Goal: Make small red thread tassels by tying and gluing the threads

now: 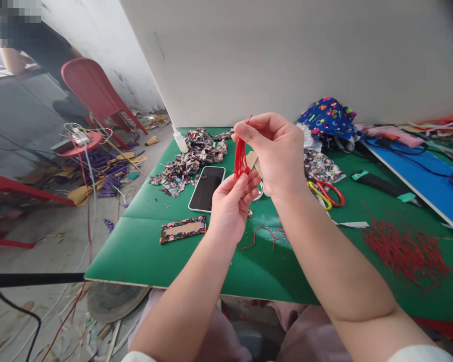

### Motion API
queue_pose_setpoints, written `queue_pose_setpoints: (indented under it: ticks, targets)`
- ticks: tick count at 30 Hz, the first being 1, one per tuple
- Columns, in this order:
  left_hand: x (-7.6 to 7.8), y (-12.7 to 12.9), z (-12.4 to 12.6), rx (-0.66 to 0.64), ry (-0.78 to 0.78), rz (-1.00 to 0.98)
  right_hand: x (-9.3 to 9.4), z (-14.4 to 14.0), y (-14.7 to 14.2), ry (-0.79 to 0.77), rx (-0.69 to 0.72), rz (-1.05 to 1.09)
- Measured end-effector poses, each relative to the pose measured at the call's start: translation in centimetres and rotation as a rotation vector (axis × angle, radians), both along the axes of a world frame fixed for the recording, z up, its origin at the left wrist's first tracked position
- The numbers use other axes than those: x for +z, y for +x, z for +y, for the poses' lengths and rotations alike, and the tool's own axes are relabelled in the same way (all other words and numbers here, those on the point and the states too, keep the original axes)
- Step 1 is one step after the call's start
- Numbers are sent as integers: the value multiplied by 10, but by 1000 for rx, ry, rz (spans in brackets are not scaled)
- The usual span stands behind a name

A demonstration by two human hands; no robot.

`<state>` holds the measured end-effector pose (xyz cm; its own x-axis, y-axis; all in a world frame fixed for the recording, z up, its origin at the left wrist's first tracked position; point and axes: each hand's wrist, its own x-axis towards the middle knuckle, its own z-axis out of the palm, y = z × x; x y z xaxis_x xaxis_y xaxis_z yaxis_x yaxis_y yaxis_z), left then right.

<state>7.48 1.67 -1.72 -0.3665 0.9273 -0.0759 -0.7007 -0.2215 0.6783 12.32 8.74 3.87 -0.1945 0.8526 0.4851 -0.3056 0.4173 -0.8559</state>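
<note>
A red thread tassel (240, 158) hangs between my hands above the green table. My right hand (275, 148) pinches its top, where a short thread end pokes up. Lower down, the fingers of my left hand (234, 198) are closed on the tassel's strands. Beneath, loose red threads (266, 235) lie on the table. A small flat rectangle bordered with floral fabric (183, 230) lies left of my left forearm, and a phone (207, 188) with a dark screen rests behind it. My right forearm partly hides red- and yellow-handled scissors (330, 193).
Crumpled floral fabric (196, 156) and a white bottle (180, 141) are at the back left. To the right lie a heap of red thread (405, 251), a black-and-teal cutter (385, 186) and a blue board (423, 171). A person sits beyond a red chair (94, 85).
</note>
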Motion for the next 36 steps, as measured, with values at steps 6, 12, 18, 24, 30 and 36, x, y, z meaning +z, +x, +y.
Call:
queue_pose_setpoints:
  ticks: [6, 12, 18, 24, 30, 36]
  targets:
    - [0, 0, 0, -11, 14, -36, -3, 2, -1, 30, -7, -35]
    - [1, -1, 0, -8, 7, -15, -4, 5, 0, 70, -30, -100]
    - [2, -1, -1, -1, -5, 7, -4, 5, 1, 34, -1, -50]
    - [3, -1, -1, 22, -34, 78, 0, 1, 2, -64, 37, -25]
    - [2, -2, -2, 23, -18, 106, 3, -1, 3, -68, 39, -19]
    - [2, -4, -1, 35, -16, 114, 3, -1, 3, -72, 84, 17]
